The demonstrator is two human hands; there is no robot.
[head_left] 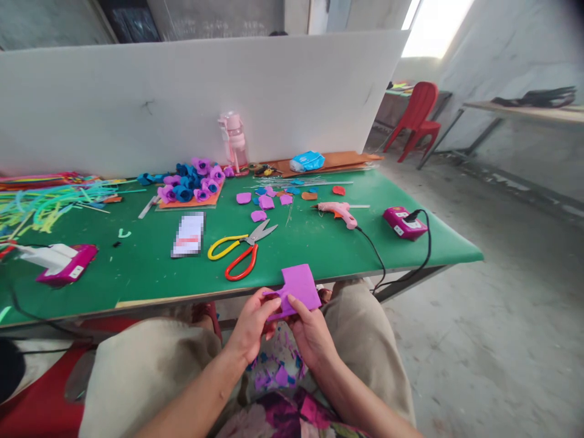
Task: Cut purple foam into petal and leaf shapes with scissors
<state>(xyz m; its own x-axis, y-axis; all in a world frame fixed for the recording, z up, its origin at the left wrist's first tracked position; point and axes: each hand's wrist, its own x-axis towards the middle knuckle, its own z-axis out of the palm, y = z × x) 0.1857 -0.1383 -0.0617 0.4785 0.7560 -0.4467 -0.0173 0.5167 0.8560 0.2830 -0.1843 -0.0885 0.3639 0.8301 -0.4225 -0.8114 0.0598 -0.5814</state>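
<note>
Pinching a purple sheet (301,289) under the thumbs, the left hand (252,322) and right hand (312,333) curl nearly closed by the worktop's (150,267) near edge. I count one pair of scissors (250,239), one glue gun (341,213), one bottle (235,143), two power sockets (404,224); the pale writing (214,27) behind is unreadable.

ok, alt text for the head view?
Left hand and right hand together hold a purple sheet near the edge of a green table. On it, open scissors lie just beyond, a pink glue gun to the right, and purple and blue flowers further back on the left.
</note>
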